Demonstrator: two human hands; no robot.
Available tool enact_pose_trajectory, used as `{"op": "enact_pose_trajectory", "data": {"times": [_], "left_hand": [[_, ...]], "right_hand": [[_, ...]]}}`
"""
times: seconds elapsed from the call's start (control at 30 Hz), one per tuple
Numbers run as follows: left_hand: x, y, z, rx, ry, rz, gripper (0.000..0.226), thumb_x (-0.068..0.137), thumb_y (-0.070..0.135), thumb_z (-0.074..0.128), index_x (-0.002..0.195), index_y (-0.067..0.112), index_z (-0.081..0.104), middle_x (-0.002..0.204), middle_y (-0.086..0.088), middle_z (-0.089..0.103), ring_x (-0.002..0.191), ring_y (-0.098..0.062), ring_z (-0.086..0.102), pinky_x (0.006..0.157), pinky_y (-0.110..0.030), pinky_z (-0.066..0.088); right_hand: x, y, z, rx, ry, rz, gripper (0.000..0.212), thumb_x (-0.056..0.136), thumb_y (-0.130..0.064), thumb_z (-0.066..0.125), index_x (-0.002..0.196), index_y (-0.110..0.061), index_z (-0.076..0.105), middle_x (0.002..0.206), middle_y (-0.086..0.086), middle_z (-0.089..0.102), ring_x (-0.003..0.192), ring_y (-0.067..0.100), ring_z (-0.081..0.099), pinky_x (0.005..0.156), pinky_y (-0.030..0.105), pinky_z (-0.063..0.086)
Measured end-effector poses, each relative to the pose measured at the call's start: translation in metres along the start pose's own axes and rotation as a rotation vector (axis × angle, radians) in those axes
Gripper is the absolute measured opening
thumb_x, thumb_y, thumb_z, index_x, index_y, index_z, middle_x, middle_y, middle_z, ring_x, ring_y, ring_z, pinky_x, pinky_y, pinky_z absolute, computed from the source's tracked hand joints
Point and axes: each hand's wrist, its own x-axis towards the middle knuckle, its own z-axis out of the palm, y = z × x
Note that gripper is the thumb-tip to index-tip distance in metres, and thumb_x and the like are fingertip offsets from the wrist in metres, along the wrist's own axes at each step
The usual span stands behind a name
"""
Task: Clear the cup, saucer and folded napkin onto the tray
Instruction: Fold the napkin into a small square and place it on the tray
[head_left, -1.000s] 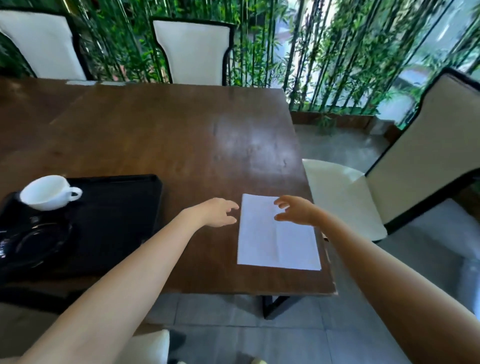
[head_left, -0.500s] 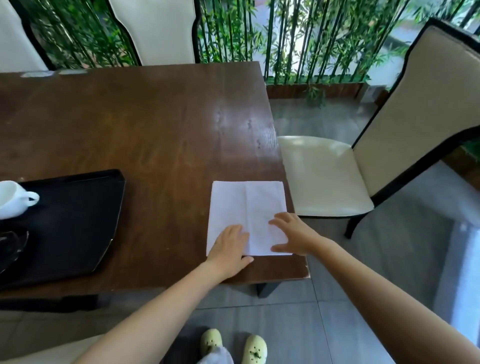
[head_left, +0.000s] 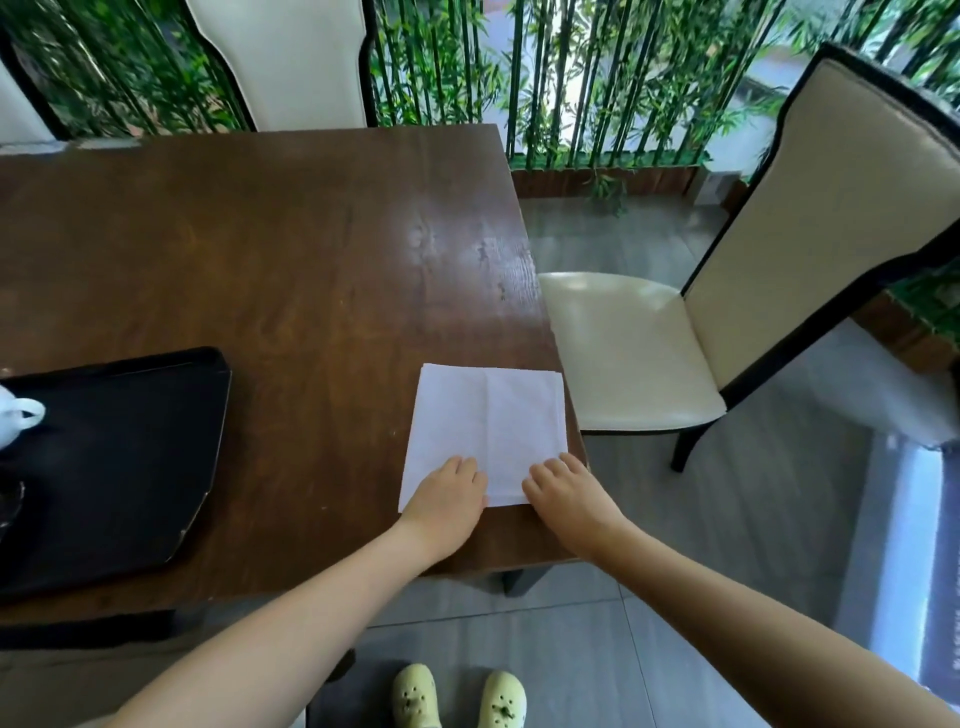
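Note:
A white folded napkin (head_left: 488, 426) lies flat near the right front corner of the brown table (head_left: 285, 260). My left hand (head_left: 449, 496) rests palm down on its near left corner. My right hand (head_left: 563, 491) rests on its near right corner, fingers spread. Neither hand has lifted it. The black tray (head_left: 119, 457) sits at the left. The white cup (head_left: 15, 421) stands on it, cut off by the frame's left edge. A dark saucer (head_left: 8, 506) shows only as a sliver at that edge.
A cream chair (head_left: 675, 338) stands close to the table's right side. Another chair back (head_left: 291, 57) is at the far side, with bamboo (head_left: 571, 78) behind. My feet in pale clogs (head_left: 457, 699) stand on the grey tiled floor.
Both hands drew back from the napkin's far part to its near edge and now press on its near corners. The view swung right, pushing the tray and cup to the left edge.

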Motion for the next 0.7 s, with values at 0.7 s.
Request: {"op": "enact_pose_trajectory", "data": {"times": [0.7], "left_hand": [[-0.001,-0.106,-0.117,-0.718,0.277,-0.282,0.006,0.084,0.016,0.061,0.083,0.015,0.067,0.08,-0.001,0.067,0.077,-0.02,0.06,0.065,-0.029,0.041]], "right_hand": [[0.049,0.056,-0.15,0.955,0.536,0.386,0.047,0.085,-0.018,0.065,0.053,-0.016,0.03,0.052,-0.002,0.023,0.047,0.01,0.023,0.047,0.024,0.02]]}}
